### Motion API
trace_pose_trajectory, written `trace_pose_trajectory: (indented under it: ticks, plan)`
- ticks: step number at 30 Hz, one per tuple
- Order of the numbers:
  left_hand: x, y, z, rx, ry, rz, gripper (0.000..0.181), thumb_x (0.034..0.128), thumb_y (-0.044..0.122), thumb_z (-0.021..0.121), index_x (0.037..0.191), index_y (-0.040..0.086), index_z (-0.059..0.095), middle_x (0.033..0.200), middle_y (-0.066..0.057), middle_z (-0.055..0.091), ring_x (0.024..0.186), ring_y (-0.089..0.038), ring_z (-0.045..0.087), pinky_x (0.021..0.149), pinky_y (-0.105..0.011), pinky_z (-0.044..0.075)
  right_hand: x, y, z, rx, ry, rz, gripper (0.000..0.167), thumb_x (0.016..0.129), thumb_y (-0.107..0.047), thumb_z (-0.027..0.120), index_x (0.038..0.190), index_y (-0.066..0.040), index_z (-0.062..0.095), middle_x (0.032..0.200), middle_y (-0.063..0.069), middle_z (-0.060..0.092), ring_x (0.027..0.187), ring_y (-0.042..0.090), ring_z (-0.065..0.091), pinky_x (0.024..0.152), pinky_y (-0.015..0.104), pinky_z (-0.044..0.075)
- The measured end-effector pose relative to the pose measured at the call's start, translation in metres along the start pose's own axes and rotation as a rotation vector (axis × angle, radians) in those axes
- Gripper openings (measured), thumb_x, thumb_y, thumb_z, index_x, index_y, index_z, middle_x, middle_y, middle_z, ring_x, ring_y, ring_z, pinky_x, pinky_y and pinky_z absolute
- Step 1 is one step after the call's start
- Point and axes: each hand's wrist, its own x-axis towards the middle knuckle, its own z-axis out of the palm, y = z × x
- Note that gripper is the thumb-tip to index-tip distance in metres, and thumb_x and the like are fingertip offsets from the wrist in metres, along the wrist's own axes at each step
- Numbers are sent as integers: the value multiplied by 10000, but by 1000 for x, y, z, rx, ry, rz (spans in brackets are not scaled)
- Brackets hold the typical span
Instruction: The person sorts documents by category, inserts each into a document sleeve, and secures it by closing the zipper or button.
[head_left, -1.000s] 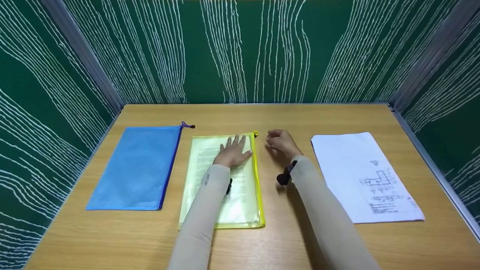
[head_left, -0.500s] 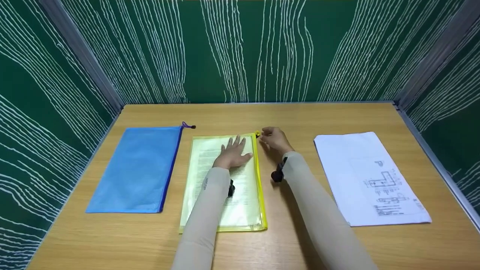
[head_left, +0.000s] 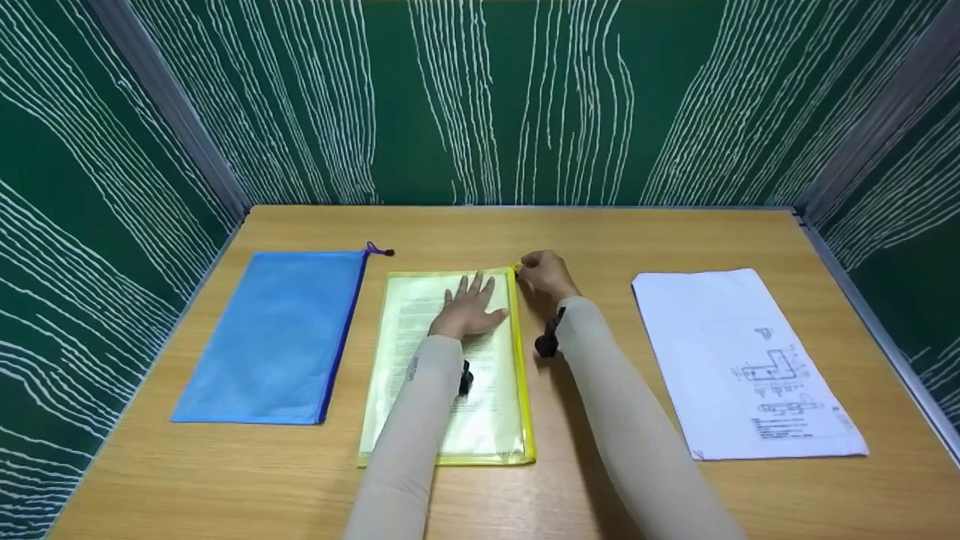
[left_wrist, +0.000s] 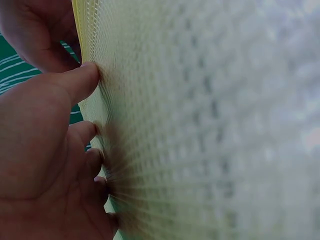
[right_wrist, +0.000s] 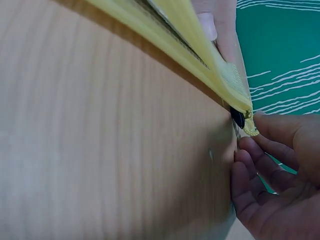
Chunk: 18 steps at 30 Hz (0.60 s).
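Mid-frame, the yellow pouch (head_left: 489,382) is pressed by the spread left hand (head_left: 466,309). The tab (right_wrist: 250,130) pinched by the right hand (head_left: 549,275) may be dropped if yanked.

The left sleeve (head_left: 397,435) and the right sleeve (head_left: 626,405) are long and beige. A small dark marking (head_left: 412,367), too blurred to read, is on the left one. Each wrist carries a small black device (head_left: 547,343).

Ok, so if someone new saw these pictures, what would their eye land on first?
Probably the yellow pouch, lying between the blue pouch on the left and the papers on the right. The left hand is spread on it, and the right hand is at the yellow loop on its far right corner. Behind, the white-streaked green wall also stands out.
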Motion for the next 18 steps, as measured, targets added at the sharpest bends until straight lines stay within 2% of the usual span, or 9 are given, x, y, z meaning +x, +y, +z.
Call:
trace_pose_trajectory:
  ticks: [2, 5, 9, 13, 18]
  plan:
    - [0, 2, 1, -11, -5, 0, 727, 988, 504, 401, 1560, 170, 99, 1626, -65, -40, 1491, -298, -80, 1196, -538, -38, 1, 1, 1, -10, 13, 9, 352, 964, -162, 567, 1283, -15, 573, 1316, 156, 558, 1198, 271, 513, 1053, 408, 427]
    - [-1, 3, 1, -21, -9, 2, 727, 988, 505, 405, 1559, 174, 102, 1626, -60, -40, 1491, -295, -84, 1196, -537, -42, 0, 2, 2, -38, 40, -4, 276, 960, -156, 573, 1187, -8, 628, 1172, 145, 611, 989, 230, 553, 874, 345, 500]
    - [0, 2, 1, -22, -14, -2, 721, 990, 504, 402, 1560, 184, 98, 1627, -52, -47, 1492, -289, -92, 1197, -533, -47, 0, 5, 3, -57, 63, -46, 187, 955, -145, 586, 1035, -3, 677, 910, 87, 611, 735, 166, 513, 640, 264, 451]
    - [1, 0, 1, -25, -19, -12, 721, 992, 507, 397, 1561, 197, 81, 1626, -41, -63, 1490, -276, -113, 1197, -520, -66, -2, 6, 1, -39, 65, -48, 169, 955, -155, 592, 975, -17, 688, 828, 58, 593, 654, 135, 480, 579, 239, 413]
    - [1, -1, 1, -19, -14, -18, 726, 990, 513, 401, 1561, 203, 77, 1626, -38, -64, 1489, -273, -117, 1196, -522, -69, -3, 8, -3, 2, 62, -43, 166, 955, -126, 576, 977, -18, 699, 928, 124, 687, 709, 154, 553, 598, 247, 441]
